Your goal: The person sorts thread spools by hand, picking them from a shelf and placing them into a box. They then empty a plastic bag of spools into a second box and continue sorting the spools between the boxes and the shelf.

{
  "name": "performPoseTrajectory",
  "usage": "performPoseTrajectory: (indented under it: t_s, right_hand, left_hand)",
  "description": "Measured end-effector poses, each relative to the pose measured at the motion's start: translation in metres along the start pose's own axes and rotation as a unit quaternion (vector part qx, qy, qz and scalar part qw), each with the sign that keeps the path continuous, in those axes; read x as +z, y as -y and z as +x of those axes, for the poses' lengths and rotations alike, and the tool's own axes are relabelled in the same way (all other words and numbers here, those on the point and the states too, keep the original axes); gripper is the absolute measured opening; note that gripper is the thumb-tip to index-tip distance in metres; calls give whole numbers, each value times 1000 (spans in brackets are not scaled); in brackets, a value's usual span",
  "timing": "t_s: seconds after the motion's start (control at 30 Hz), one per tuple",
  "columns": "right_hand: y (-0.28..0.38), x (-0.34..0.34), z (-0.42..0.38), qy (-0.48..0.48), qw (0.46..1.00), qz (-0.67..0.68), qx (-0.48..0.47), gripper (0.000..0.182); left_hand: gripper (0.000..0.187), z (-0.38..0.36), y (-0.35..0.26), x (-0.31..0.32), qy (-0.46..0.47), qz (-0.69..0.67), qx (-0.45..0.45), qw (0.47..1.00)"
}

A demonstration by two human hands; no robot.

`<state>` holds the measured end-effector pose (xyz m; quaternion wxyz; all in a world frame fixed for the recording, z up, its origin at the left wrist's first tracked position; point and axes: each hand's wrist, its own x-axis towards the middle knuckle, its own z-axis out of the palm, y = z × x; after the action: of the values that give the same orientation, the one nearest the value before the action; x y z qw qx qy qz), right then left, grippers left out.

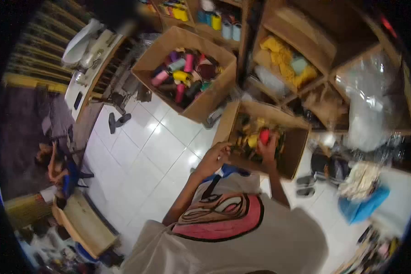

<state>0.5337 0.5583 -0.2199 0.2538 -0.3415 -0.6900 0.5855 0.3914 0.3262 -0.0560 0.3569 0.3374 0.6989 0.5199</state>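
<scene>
My right hand [268, 148] reaches into an open cardboard box [297, 153], its fingers around a small red spool [264, 136]. Just left of it, a yellow spool [252, 140] lies among dark and yellowish items that are blurred. My left hand [216, 157] is at the near left edge of the same box, fingers curled together; whatever they may hold is too small to make out. Beyond, a larger cardboard box [210, 102] holds several thread spools in pink, yellow, grey and other colours.
Wooden shelves [326, 68] with yellow cloth and plastic bags stand behind the boxes. A sewing machine table [84, 98] is at the left, near another person [57, 166]. Slippers [305, 186] and a blue bag [365, 204] lie on the right floor.
</scene>
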Motion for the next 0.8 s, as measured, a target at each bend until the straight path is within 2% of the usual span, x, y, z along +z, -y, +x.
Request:
performPoseTrajectory:
  t_s: [0.03, 0.1, 0.2, 0.27, 0.3, 0.33, 0.43, 0.47, 0.5, 0.57, 0.6, 0.7, 0.77, 0.8]
  right_hand:
    - [16, -4, -10, 27, 999, -11, 22, 41]
    - [51, 1, -28, 68, 998, -7, 3, 44]
    - [113, 12, -52, 144, 967, 156, 140, 43]
    - [158, 18, -59, 163, 918, 287, 221, 42]
    - [169, 19, -61, 156, 890, 346, 254, 41]
    - [175, 17, -61, 147, 856, 403, 288, 41]
    - [146, 4, -46, 70, 793, 456, 397, 43]
    - [122, -1, -38, 90, 772, 462, 428, 40]
    - [123, -2, -35, 67, 791, 428, 432, 43]
    - [130, 7, -21, 19, 826, 361, 433, 50]
    - [161, 12, -20, 93, 841, 370, 385, 49]
    - [253, 45, -8, 129, 847, 454, 246, 53]
    - [294, 45, -13, 175, 889, 400, 137, 51]
    - [303, 47, -14, 197, 903, 374, 82, 50]
  left_hand:
    - [44, 7, -1, 5, -23, 4, 0, 1000]
    - [52, 22, 8, 10, -81, 206, 135, 966]
    - [62, 32, 4, 18, 21, 239, 104, 965]
    - [67, 41, 0, 16, 158, 38, -47, 986]
    - [70, 45, 1, 15, 230, -66, -116, 964]
    - [67, 39, 11, 22, 138, -165, -125, 969]
    - [59, 35, 25, 20, 111, -225, -186, 950]
    - [52, 43, 77, 33, 83, -213, -168, 959]
    - [51, 32, 75, 32, 50, -261, -157, 951]
    - [50, 10, 54, 23, -15, -353, -130, 927]
    - [51, 3, 52, 19, -34, -349, -144, 926]
    - [54, -14, 67, 17, -91, -341, -187, 917]
    - [56, -16, 89, 20, -131, -333, -211, 910]
    - [56, -27, 53, 9, -128, -344, -190, 910]
